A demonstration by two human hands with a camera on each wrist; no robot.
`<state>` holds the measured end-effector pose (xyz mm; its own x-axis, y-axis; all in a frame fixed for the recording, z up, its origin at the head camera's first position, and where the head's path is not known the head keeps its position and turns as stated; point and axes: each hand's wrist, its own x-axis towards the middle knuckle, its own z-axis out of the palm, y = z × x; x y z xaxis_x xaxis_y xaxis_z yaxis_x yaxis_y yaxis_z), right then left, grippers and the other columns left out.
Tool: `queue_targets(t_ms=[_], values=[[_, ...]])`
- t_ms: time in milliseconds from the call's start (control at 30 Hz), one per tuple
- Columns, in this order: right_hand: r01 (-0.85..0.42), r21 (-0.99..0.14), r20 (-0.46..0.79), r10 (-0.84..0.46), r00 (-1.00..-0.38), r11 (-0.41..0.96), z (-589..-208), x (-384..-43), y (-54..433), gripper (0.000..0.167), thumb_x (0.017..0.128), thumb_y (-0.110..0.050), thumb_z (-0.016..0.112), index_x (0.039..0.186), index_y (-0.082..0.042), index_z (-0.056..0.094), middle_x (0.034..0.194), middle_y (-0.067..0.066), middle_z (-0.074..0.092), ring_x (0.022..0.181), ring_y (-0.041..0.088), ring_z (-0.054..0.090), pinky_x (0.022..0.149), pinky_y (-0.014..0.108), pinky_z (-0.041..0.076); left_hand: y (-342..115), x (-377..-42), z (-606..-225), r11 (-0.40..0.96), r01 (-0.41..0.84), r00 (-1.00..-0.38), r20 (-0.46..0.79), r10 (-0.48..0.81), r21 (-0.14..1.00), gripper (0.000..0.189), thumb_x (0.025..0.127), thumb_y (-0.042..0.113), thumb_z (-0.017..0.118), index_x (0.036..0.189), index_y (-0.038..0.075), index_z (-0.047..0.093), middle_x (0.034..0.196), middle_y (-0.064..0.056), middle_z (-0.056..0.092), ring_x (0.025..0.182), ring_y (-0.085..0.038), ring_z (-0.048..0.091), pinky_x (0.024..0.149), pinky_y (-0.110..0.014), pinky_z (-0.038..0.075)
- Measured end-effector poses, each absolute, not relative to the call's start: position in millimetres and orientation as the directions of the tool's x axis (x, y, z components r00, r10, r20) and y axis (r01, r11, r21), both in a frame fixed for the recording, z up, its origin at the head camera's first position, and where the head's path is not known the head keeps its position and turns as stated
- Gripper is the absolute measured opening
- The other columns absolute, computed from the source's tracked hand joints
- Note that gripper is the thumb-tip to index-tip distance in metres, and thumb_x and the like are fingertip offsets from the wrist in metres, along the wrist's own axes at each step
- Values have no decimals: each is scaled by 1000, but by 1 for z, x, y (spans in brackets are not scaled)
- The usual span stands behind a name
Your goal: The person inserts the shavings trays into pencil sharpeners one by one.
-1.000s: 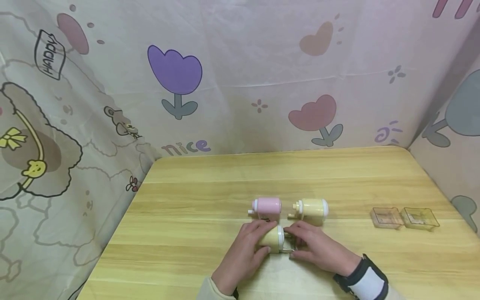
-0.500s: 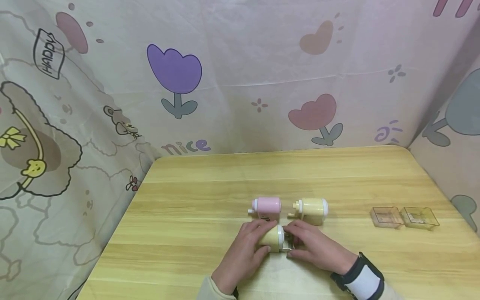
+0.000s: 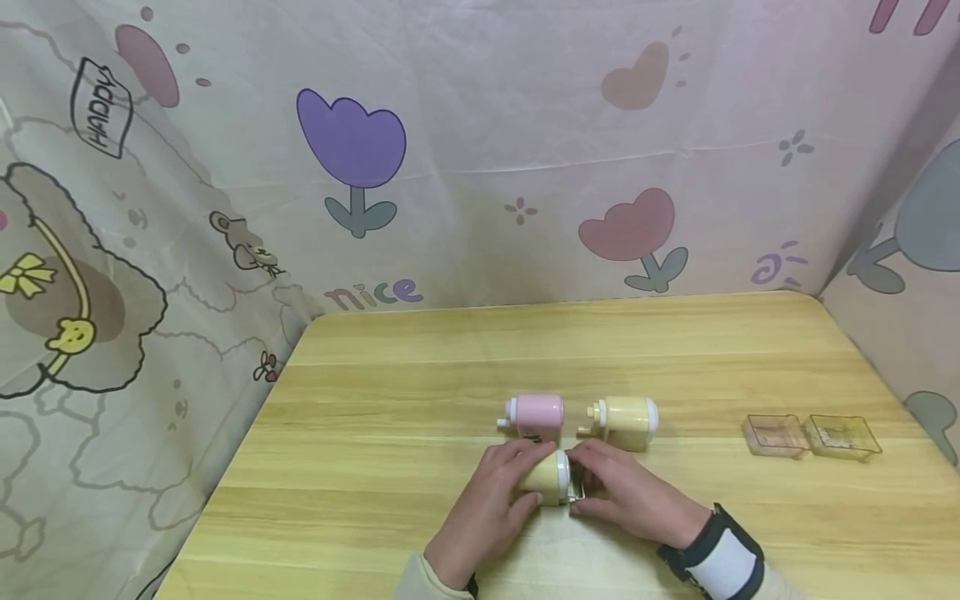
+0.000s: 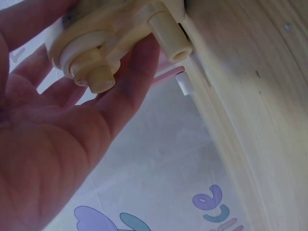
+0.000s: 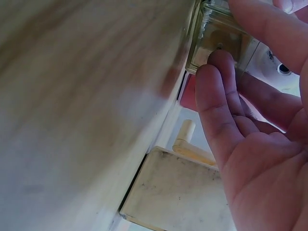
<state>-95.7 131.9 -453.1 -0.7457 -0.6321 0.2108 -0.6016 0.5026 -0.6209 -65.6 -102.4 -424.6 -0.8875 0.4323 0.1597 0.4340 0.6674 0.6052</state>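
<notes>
Tulip-printed pale cloth [image 3: 465,100] hangs behind a yellowish wooden table [image 3: 405,358].

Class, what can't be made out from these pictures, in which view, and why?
Head: the near yellow device's crank, hidden by the left hand.
Head: much of the small clear box, hidden by the right hand.
Head: what the specks in the yellowish tray are; too small.
Left wrist: the near yellow device's upper part, cut off by the top edge.
</notes>
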Motion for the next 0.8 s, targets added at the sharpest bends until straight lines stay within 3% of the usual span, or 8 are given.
queue_targets(t_ms=[800], values=[[-594, -636, 226, -617, -754, 493, -454, -96, 129, 59, 82, -15, 87, 133, -5, 61, 105, -8, 59, 87, 4, 54, 73, 23, 54, -102, -66, -426, 670, 477, -870, 198, 451, 568, 61, 89, 5, 78, 146, 18, 59, 138, 1, 61, 125, -24, 54, 107, -45, 50]])
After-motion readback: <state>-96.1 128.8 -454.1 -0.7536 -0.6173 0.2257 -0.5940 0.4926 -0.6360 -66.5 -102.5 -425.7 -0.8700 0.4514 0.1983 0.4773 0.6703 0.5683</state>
